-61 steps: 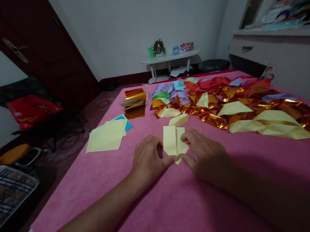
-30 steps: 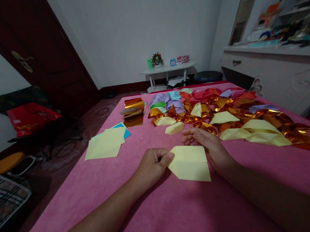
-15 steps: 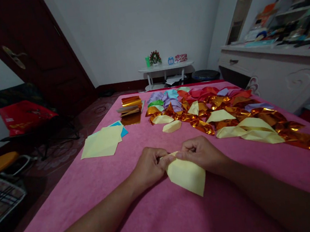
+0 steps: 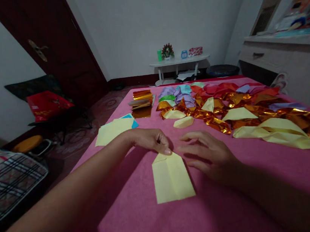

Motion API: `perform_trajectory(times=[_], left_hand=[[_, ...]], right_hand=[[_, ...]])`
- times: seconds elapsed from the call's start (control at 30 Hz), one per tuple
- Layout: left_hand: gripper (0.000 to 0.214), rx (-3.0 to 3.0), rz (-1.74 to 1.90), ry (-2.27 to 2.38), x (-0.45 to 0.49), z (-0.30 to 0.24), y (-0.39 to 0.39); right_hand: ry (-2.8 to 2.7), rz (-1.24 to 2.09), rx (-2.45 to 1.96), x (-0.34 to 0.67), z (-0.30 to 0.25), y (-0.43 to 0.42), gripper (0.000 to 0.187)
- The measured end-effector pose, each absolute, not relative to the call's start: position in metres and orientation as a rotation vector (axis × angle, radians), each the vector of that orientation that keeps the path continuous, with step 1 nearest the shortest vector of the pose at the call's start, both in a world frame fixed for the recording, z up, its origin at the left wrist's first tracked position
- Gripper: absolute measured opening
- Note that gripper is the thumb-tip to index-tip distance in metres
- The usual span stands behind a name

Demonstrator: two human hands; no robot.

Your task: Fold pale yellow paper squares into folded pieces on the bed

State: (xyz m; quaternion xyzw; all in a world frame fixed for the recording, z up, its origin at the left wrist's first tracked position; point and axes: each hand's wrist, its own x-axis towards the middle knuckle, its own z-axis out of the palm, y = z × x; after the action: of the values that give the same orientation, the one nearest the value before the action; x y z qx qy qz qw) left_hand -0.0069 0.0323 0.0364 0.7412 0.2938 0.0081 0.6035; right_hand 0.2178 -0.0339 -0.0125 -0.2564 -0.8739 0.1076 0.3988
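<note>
A sheet of yellow paper (image 4: pixel 172 180) lies in front of me on the pink cloth, its top corners folded in toward a point. My left hand (image 4: pixel 153 141) pinches that point between thumb and fingers. Just right of the paper, my right hand (image 4: pixel 210 154) is spread, fingers apart, holding nothing. Beyond the hands lie folded yellow paper pieces (image 4: pixel 183 122), one of them separate from the heap.
A stack of yellow sheets (image 4: pixel 114 131) with blue paper (image 4: pixel 134 123) lies back left, near a pile of gold foil sheets (image 4: pixel 142 112). Crumpled gold foil pieces (image 4: pixel 215 122) and coloured folded papers (image 4: pixel 185 98) spread across the right side of the pink cloth (image 4: pixel 133 214).
My right hand has let go of the paper and opened to its right. The paper has turned so its point faces away and lies flatter. The view has swung left.
</note>
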Motion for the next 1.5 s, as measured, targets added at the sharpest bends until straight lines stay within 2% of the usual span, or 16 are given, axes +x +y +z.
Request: perform_trajectory(times=[0.13, 0.23, 0.33, 0.6, 0.87, 1.07, 1.33, 1.5], left_hand=[[0.02, 1.862, -0.123, 0.644, 0.027, 0.049, 0.043], [0.021, 2.09, -0.209, 0.61, 0.05, 0.052, 0.047], [0.027, 2.263, -0.187, 0.586, 0.064, 0.048, 0.047], [0.017, 2.537, 0.414, 0.637, 0.045, 0.022, 0.023], [0.024, 2.377, 0.708, 0.709, -0.002, 0.01, -0.034], [0.035, 2.623, 0.61, 0.698, -0.008, -0.007, -0.051], [0.026, 2.762, 0.582, 0.656, -0.007, -0.021, -0.057], [0.021, 2.851, 0.597, 0.613, -0.003, -0.015, -0.053]], right_hand=[[-2.423, 0.062, -0.451, 0.215, -0.019, -0.034, 0.024], [-2.457, 0.051, -0.457, 0.218, -0.023, -0.032, 0.017], [-2.513, 0.083, -0.486, 0.22, -0.026, -0.032, 0.017], [-2.518, 0.307, -0.636, 0.222, -0.024, -0.039, 0.016], [-2.479, 0.336, -0.762, 0.22, -0.021, -0.042, 0.024], [-2.466, 0.258, -0.721, 0.22, -0.026, -0.035, 0.022], [-2.557, 0.204, -0.708, 0.229, -0.012, -0.052, 0.02], [-2.582, 0.299, -0.734, 0.235, -0.013, -0.058, 0.018]])
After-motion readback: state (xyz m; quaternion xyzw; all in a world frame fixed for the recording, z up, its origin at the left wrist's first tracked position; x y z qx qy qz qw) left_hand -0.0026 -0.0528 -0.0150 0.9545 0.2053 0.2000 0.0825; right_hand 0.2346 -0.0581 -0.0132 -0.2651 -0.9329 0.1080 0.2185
